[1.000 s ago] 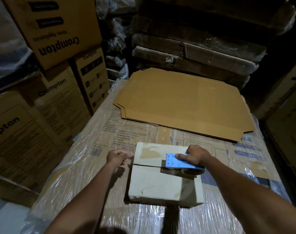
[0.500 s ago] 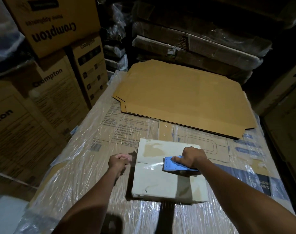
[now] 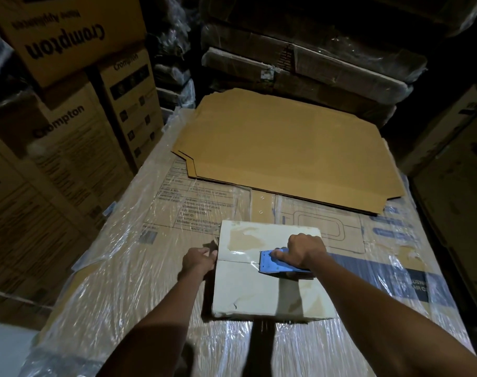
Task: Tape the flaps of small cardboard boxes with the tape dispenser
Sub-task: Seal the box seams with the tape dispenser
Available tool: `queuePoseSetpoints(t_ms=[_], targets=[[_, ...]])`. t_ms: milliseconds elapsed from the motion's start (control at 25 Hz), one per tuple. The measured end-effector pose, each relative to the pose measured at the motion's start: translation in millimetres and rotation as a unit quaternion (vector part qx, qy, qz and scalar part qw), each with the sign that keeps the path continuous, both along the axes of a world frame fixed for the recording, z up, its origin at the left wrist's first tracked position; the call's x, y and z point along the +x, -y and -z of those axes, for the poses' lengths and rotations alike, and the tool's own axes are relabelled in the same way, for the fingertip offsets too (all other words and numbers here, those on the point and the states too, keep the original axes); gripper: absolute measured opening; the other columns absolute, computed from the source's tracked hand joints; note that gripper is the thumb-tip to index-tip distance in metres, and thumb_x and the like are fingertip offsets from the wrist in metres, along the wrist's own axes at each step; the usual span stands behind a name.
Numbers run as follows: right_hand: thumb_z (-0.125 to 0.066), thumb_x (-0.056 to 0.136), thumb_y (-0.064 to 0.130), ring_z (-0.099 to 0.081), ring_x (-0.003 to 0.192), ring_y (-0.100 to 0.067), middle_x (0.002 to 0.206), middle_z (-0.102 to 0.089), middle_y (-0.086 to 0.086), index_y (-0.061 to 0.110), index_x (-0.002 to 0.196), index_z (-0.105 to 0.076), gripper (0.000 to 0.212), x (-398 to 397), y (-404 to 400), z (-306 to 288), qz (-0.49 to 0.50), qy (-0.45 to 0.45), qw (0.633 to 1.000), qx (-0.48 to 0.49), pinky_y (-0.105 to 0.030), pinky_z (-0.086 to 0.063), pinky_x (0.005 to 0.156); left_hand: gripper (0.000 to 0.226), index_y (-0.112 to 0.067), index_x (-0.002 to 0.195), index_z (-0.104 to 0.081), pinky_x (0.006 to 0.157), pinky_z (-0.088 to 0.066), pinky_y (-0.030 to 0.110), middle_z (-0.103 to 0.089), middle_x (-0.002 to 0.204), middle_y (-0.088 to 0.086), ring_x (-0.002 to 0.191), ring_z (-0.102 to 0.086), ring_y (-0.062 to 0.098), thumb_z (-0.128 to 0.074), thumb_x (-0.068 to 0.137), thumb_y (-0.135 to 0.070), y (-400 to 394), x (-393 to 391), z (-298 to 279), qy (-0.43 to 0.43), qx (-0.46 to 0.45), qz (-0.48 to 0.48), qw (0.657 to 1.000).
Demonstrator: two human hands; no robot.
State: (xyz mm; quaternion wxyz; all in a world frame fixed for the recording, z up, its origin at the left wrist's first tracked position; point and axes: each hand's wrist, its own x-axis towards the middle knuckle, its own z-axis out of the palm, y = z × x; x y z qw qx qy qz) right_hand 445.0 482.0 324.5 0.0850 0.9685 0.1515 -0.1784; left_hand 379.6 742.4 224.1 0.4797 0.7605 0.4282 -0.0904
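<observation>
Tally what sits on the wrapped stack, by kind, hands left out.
Small box: 1
Tape dispenser: 1
Flat cardboard sheets: 1 pile, number unclear
Total: 3

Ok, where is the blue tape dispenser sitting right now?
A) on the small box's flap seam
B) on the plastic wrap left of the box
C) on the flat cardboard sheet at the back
A: the right hand grips the blue tape dispenser on the small box, along its flap seam.
</observation>
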Motion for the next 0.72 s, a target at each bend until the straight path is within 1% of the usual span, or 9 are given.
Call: queuePoseSetpoints(t_ms=[40,160,200,280,320,400,480,640,720], targets=[[-0.037,0.081,0.078,-0.052,0.078,-0.021,0.083,-0.056,0.001,0.019,0.084,-0.053,0.061,-0.2,-1.0,0.3,0.0,-0.002,1.0,0.004,-0.031,-0.037,0.071,0.04,-0.018,0.111,-0.071,0.082,-0.046,0.03,-0.07,0.116,0.006,0.106,-0.065,0.029,-0.074,0.081,-0.044,-1.2,3.9,-6.0,-0.032,0.047,0.027,0.998],[-0.037,0.081,0.079,-0.054,0.081,-0.021,0.088,-0.061,-0.001,0.019,0.086,-0.055,0.062,-0.3,0.6,0.3,0.004,0.0,1.0,0.008,-0.031,-0.038,0.073,0.062,-0.019,0.119,-0.064,0.099,-0.043,0.05,-0.057,0.13,0.009,0.12,-0.053,0.037,-0.065,0.077,-0.063,-6.5,4.4,-6.8,-0.118,0.089,0.087,0.985],[-0.037,0.081,0.079,-0.056,0.084,-0.022,0.092,-0.064,-0.002,0.018,0.089,-0.057,0.064,0.1,1.0,0.5,0.003,0.002,1.0,0.009,-0.032,-0.038,0.073,0.059,-0.018,0.121,-0.063,0.098,-0.043,0.048,-0.055,0.131,0.01,0.118,-0.054,0.036,-0.066,0.079,-0.06,-3.5,1.6,-12.1,-0.106,0.091,0.088,0.986],[-0.038,0.082,0.078,-0.06,0.092,-0.023,0.101,-0.067,-0.002,0.017,0.097,-0.061,0.067,1.5,0.1,1.3,0.001,-0.001,1.0,0.012,-0.032,-0.037,0.074,0.035,-0.016,0.111,-0.065,0.091,-0.045,0.039,-0.057,0.123,0.011,0.102,-0.06,0.033,-0.063,0.09,-0.044,16.1,-4.9,-23.8,-0.015,0.082,0.026,0.996],[-0.038,0.082,0.078,-0.06,0.095,-0.023,0.103,-0.067,-0.002,0.017,0.099,-0.061,0.067,2.0,-0.6,1.4,0.001,-0.004,1.0,0.014,-0.033,-0.037,0.075,0.029,-0.014,0.108,-0.065,0.088,-0.046,0.038,-0.06,0.119,0.013,0.097,-0.06,0.034,-0.058,0.095,-0.039,30.2,-6.7,-28.1,0.009,0.083,-0.001,0.997],[-0.039,0.081,0.078,-0.059,0.094,-0.023,0.103,-0.067,-0.002,0.018,0.097,-0.06,0.066,2.6,-1.1,0.2,0.004,-0.011,1.0,0.019,-0.033,-0.036,0.075,0.037,-0.012,0.118,-0.059,0.089,-0.047,0.04,-0.061,0.12,0.015,0.103,-0.061,0.036,-0.057,0.095,-0.041,58.5,-10.2,-36.6,0.007,0.1,0.009,0.995],[-0.039,0.081,0.079,-0.057,0.089,-0.023,0.104,-0.067,-0.003,0.018,0.096,-0.059,0.066,3.1,-0.8,-0.4,0.013,-0.02,0.999,0.025,-0.032,-0.037,0.074,0.045,-0.016,0.124,-0.053,0.092,-0.049,0.044,-0.061,0.123,0.011,0.108,-0.061,0.037,-0.067,0.088,-0.04,68.8,-13.3,-36.7,0.01,0.115,0.023,0.993],[-0.043,0.081,0.077,-0.058,0.097,-0.024,0.107,-0.065,-0.004,0.015,0.106,-0.061,0.069,2.5,-7.6,-2.4,0.028,-0.05,0.998,0.036,-0.032,-0.037,0.074,0.037,-0.02,0.109,-0.057,0.085,-0.053,0.04,-0.067,0.113,0.007,0.098,-0.066,0.032,-0.076,0.08,-0.034,57.8,-10.8,-31.7,0.014,0.113,0.006,0.993],[-0.045,0.081,0.076,-0.057,0.092,-0.024,0.104,-0.064,-0.005,0.014,0.104,-0.061,0.068,0.5,-14.0,-0.8,0.037,-0.068,0.996,0.049,-0.031,-0.039,0.073,0.031,-0.017,0.103,-0.058,0.075,-0.05,0.033,-0.068,0.109,0.006,0.091,-0.065,0.029,-0.076,0.082,-0.029,47.9,-5.9,-36.1,0.033,0.099,0.005,0.995]])
